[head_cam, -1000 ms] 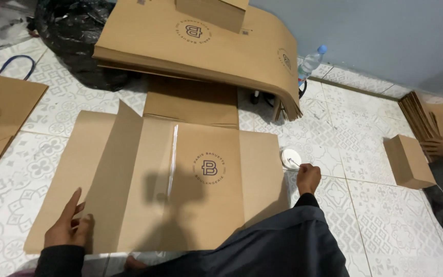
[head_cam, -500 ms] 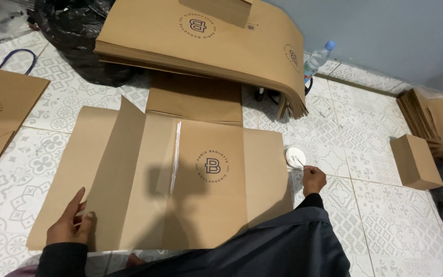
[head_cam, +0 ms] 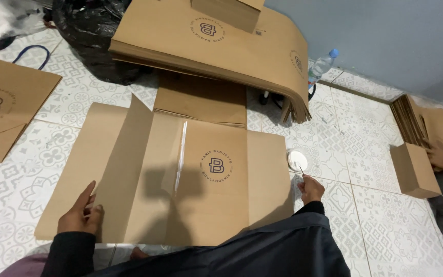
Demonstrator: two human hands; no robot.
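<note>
We have the flattened cardboard sheet (head_cam: 180,179) lying on the tiled floor (head_cam: 365,169). Our left hand (head_cam: 80,215) rests flat on its near left flap, fingers loosely spread. Our right hand (head_cam: 311,189) pinches a thin stick over the small white dish (head_cam: 297,160), just right of the sheet.

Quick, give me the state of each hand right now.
Left hand: open, fingers flat on the edge of the brown paper sheet.
Right hand: closed on a thin stick over the small white dish.
</note>
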